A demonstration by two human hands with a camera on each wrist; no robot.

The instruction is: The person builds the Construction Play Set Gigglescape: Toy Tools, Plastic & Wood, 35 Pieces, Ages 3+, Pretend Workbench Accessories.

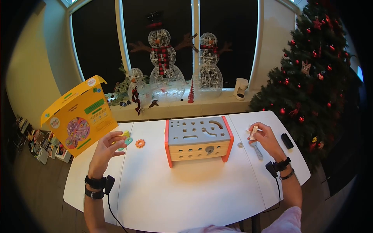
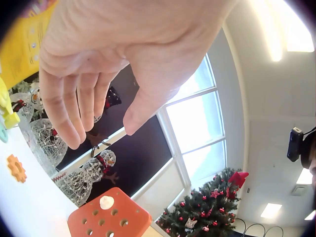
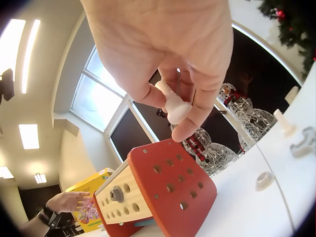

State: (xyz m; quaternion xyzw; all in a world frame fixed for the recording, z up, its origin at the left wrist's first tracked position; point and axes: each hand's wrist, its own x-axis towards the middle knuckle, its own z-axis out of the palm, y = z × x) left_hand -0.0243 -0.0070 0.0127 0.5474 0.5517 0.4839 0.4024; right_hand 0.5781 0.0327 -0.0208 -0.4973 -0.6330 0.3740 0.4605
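Note:
My right hand point(image 1: 264, 139) is raised over the right side of the table. Its thumb and fingers pinch a cream toy bolt point(image 3: 174, 104) with a wide round head. On the left, my left hand point(image 1: 107, 149) hovers with loosely bent fingers and nothing in its grasp. Close by it are a yellow toy piece point(image 1: 126, 134), a teal piece point(image 1: 127, 142) and an orange gear point(image 1: 140, 143). Between the hands stands a toy workbench point(image 1: 186, 136) with a grey holed top, wooden sides and red end panels point(image 3: 173, 182). A grey bolt point(image 1: 210, 149) sits in its front side.
Right of the workbench lie a grey toy wrench point(image 1: 258, 151), a small nut point(image 3: 264, 180) and another cream bolt point(image 3: 284, 122). A black object point(image 1: 286, 141) is near the table's right edge. The yellow box point(image 1: 83, 116) stands back left. Wire snowmen point(image 1: 167, 85) line the windowsill.

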